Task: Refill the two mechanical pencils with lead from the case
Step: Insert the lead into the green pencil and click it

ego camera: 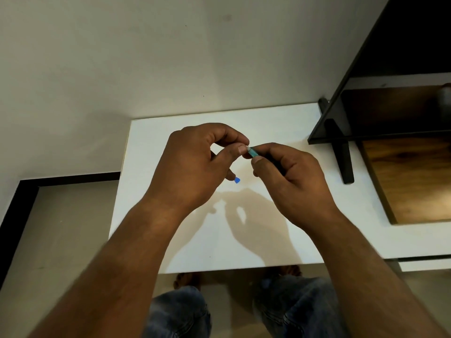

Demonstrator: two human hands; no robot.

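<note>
Bare arms and faded denim, seen from the wearer's own head.
The left hand (192, 164) and right hand (295, 181) have short, blunt-cut nails. The bare forearms (122, 264) run uncovered to the lower edge of the view. Below them are faded blue denim jeans (178, 311) – mottled, paler over the knees – and bare feet (186, 280) whose toes peek out beyond them.

Two bare hands meet over a flat white tabletop (268, 118).
The right hand (294, 178) grips a slim teal plastic mechanical pencil (254, 152). The left hand (192, 167) pinches its pale end between thumb and forefinger, and a small blue piece (237, 180) shows at its lower fingertips.
</note>
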